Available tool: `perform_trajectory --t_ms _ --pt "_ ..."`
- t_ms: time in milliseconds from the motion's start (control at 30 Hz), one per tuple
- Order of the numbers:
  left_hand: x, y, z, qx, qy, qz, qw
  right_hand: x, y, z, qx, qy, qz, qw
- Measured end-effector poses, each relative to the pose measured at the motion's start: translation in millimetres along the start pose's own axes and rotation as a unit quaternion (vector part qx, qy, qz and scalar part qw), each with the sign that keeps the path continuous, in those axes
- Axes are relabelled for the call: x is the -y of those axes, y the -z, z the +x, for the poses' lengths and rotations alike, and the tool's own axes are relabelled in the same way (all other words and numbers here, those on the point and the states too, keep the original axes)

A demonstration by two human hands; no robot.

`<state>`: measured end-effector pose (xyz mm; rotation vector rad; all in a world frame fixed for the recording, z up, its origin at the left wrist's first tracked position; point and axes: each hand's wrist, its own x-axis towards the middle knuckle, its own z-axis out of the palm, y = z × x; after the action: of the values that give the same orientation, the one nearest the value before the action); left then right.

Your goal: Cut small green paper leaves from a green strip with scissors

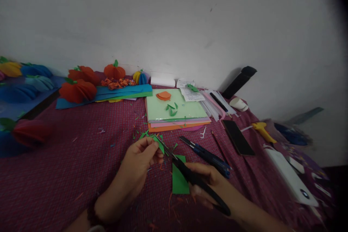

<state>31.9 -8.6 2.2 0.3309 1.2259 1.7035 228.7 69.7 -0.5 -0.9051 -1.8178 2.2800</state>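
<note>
My left hand [141, 161] pinches a small green paper scrap [159, 144] between thumb and fingers. Black scissors [190, 174] are gripped in my right hand [208, 185], their blades pointing up-left and meeting the scrap. A larger green paper piece [179, 181] lies on the red checked cloth [81, 152] just under the scissors. Small green cuttings [143, 134] are scattered in front of my hands.
A stack of coloured paper sheets [176, 114] carries an orange cut-out and green leaves. Paper pumpkins [78, 88] line the back left. A second pair of scissors [206, 154], a phone [238, 137], a yellow glue gun [262, 130] and a black cylinder [239, 81] lie to the right.
</note>
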Motion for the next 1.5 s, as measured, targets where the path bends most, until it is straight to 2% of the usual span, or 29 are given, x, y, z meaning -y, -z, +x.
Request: perform_trajectory --t_ms 300,1233,1300,1367,1433,1500 --pt "4 5 4 0.029 0.011 0.056 0.998 -1 3 -3 0.003 0.018 -0.022 1.0" --pt "8 1 7 0.012 0.0 0.082 0.997 -22 4 -4 -0.026 -0.056 0.033 0.998" --pt "5 2 7 0.003 0.0 0.079 0.997 -13 10 -4 -0.052 -0.024 0.001 0.998" --pt "-3 2 11 -0.012 -0.004 0.088 0.996 1 25 0 -0.108 0.041 -0.066 0.991" --pt "-14 0 23 -0.012 -0.017 0.121 0.992 17 48 6 -0.17 0.108 -0.14 0.97" --pt "-26 -7 42 0.013 -0.041 0.175 0.984 30 76 17 -0.209 0.163 -0.21 0.941"
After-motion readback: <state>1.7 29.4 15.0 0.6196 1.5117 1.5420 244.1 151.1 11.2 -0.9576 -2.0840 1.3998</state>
